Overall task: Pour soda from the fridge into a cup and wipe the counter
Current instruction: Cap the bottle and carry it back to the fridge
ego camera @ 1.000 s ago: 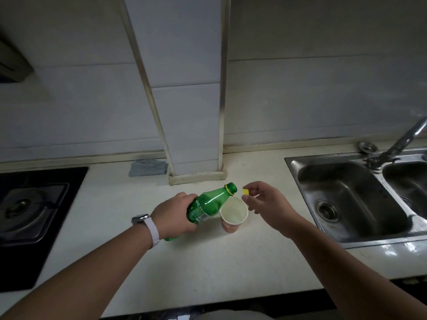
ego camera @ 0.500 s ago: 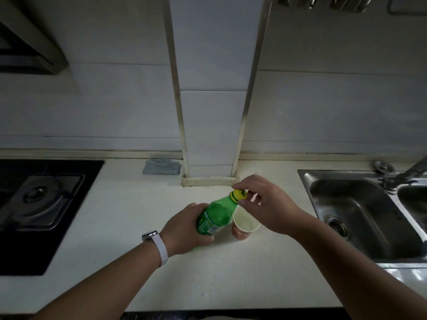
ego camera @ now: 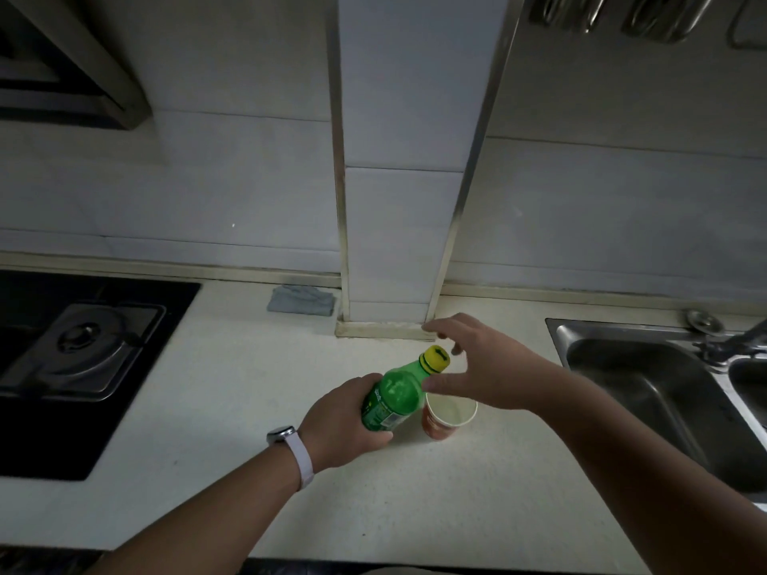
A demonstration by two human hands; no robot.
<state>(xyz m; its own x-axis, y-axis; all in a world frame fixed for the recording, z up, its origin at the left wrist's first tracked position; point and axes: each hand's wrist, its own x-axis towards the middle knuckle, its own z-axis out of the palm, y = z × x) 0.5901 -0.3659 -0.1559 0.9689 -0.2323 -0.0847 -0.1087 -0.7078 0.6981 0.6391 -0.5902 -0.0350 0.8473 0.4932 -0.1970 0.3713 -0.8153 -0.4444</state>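
Your left hand (ego camera: 344,417) is wrapped round the lower body of the green soda bottle (ego camera: 394,396) and grips it firmly near the middle of the white counter (ego camera: 249,408). The bottle is tilted, its neck leaning toward 1 o'clock, and the yellow cap (ego camera: 436,359) sits on its mouth. Your right hand (ego camera: 485,367) hovers just at 3 o'clock of the cap with its fingers spread and loose, holding nothing. The index finger reaches past the cap at 12 o'clock and the thumb lies beside the bottle's shoulder; the fingertips are blurred, so whether any of them brushes the cap cannot be told. The paper cup (ego camera: 450,417), orange-red outside and pale inside, stands upright on the counter just at 3 o'clock of the bottle and under your right palm. The bottle's side overlaps the cup's rim from this angle, and contact between them is unclear. A watch (ego camera: 282,434) on a pale band is on your left wrist. A grey cloth (ego camera: 301,300) lies against the wall at 11 o'clock of the bottle, beside the tiled pillar (ego camera: 398,242). The black stove (ego camera: 83,346) lies at 9 o'clock and the steel sink (ego camera: 643,388) at 3 o'clock.
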